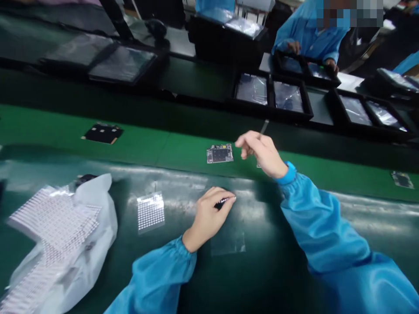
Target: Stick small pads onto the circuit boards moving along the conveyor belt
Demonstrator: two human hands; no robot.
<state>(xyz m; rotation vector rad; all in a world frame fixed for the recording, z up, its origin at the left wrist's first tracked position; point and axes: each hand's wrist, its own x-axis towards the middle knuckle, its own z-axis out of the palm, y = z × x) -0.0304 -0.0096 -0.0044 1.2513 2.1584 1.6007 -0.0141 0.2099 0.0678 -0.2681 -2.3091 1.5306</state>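
Note:
My left hand (209,213) is low over the dark green bench mat, fingers and thumb closed round a small dark piece (221,203) with a pale speckled edge. Most of that piece is hidden by the fingers. Above the green strip, my right hand (262,150) is curled, and the end of a thin metal tool (265,126) sticks out behind its fingers; the tip is hidden. Just left of the right hand lies a circuit board (219,154), flat on the green strip (170,150). Another board peeks out beneath the right hand, mostly covered.
At left, sheets of small white stickers (59,213) lie on a white bag (106,218). A smaller sticker sheet (150,212) and a clear film (228,245) rest on the mat. A black board (102,133) and black trays (271,93) are farther back. A co-worker (307,37) handles another tray.

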